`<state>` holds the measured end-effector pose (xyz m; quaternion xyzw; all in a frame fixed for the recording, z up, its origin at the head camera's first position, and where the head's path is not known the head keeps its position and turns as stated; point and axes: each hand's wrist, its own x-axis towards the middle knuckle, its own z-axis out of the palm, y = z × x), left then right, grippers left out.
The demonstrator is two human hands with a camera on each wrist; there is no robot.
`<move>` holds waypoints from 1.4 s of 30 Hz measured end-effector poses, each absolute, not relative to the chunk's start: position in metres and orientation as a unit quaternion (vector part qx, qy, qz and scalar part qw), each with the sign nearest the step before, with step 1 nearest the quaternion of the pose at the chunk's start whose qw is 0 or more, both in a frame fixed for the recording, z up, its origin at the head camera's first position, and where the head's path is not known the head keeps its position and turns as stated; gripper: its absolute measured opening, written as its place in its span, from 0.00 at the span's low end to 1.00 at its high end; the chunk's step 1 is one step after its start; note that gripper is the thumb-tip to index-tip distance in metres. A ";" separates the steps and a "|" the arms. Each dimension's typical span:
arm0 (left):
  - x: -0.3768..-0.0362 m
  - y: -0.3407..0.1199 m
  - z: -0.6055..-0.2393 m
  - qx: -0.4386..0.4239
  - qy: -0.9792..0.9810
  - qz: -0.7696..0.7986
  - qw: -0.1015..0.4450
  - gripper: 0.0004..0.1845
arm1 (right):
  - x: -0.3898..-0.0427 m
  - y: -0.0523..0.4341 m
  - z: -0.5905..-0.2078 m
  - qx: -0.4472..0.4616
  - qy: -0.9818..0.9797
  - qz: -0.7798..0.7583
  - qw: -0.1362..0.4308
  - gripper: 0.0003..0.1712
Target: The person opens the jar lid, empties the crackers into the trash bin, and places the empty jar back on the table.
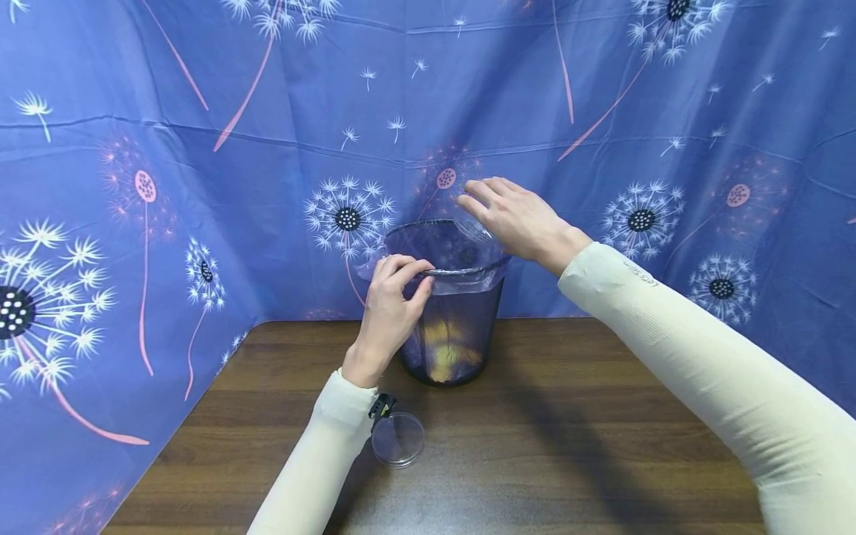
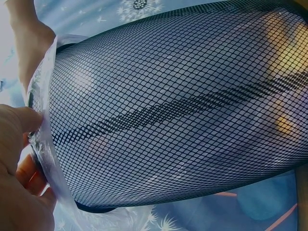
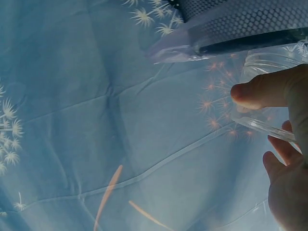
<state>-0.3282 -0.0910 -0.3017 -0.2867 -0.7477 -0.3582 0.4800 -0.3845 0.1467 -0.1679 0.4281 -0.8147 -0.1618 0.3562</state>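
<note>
A black mesh wastebasket (image 1: 483, 327) stands upright at the back of the table, with a translucent purplish liner (image 1: 471, 282) folded over its rim. My left hand (image 1: 388, 308) pinches the near left rim and the liner between thumb and fingers; the left wrist view shows that hand (image 2: 19, 163) at the edge of the mesh wall (image 2: 159, 115). Over the basket's opening, my right hand (image 1: 524, 223) grips a clear plastic jar (image 1: 473, 229), tilted with its mouth toward the basket. In the right wrist view the thumb lies across the clear jar (image 3: 269, 60). The jar looks see-through, without visible contents.
A clear round lid (image 1: 398, 440) lies on the brown wooden table (image 1: 535, 461), beside the left wrist. Yellowish stuff (image 1: 446, 357) shows through the basket's lower wall. Behind the table hangs a blue dandelion-print cloth (image 1: 294, 193), close to the basket's back.
</note>
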 end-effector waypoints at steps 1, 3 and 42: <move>-0.328 -0.091 -0.302 -0.287 -0.748 -0.358 0.480 0.08 | -0.385 0.148 -0.168 0.427 -0.816 -0.160 0.355 0.43; -0.328 -0.091 -0.302 -0.286 -0.748 -0.357 0.481 0.08 | -0.385 0.151 -0.168 0.424 -0.819 -0.157 0.353 0.45; -0.326 -0.091 -0.301 -0.283 -0.755 -0.356 0.471 0.08 | -0.349 0.175 -0.187 0.234 -0.888 0.298 0.261 0.61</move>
